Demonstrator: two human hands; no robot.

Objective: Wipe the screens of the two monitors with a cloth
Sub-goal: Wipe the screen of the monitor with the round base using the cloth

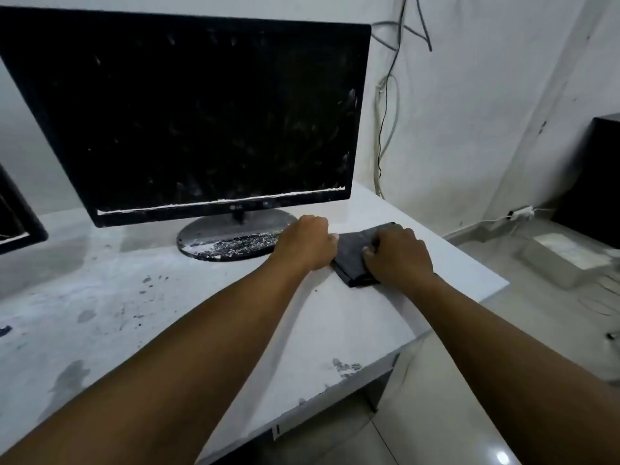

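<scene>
Just right of the LG monitor (188,119) base, your left hand (307,241) and right hand (397,255) both pinch the folded dark cloth (352,253); soft, light, likely floppy, so grip its folded edge.

Bare forearms, sleeveless to the hands (307,241)

both arms outstretched, left hand (307,241) and right hand (397,255) curled.

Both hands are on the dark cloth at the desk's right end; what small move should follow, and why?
Probably lift the cloth off the desk toward the LG monitor. Both the left hand and right hand grip it while it lies folded on the desk, and the screen, dusty and smeared, looks unwiped.
</scene>
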